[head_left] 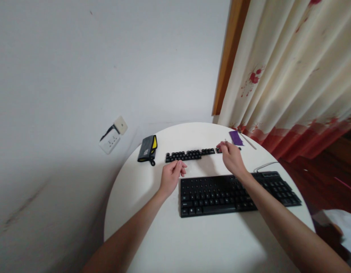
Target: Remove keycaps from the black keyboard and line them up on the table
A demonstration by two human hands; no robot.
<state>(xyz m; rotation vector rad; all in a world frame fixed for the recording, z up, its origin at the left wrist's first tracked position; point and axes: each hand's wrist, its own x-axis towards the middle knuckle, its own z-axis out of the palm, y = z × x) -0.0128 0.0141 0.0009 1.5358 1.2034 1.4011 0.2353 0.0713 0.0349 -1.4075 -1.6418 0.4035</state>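
A black keyboard [217, 203] lies on the white round table, and its upper rows look bare of keycaps on the left. Behind it, black keycaps [182, 156] stand in lined-up rows. My left hand [172, 176] is closed just in front of these rows, thumb and fingers together; anything inside is hidden. Further right, my right hand [230, 156] pinches over the right end of the keycap line, where more keycaps [218, 150] are partly covered. Something tiny may show at its fingertips, too small to name. My right forearm crosses above the keyboard.
A grey and yellow pouch [147, 148] sits at the table's left back edge. A purple cloth [236, 138] and a thin pale stick [249, 141] lie at the back right. The keyboard cable [264, 165] curls behind the keyboard. Wall and curtain [277, 83] border the table [152, 235].
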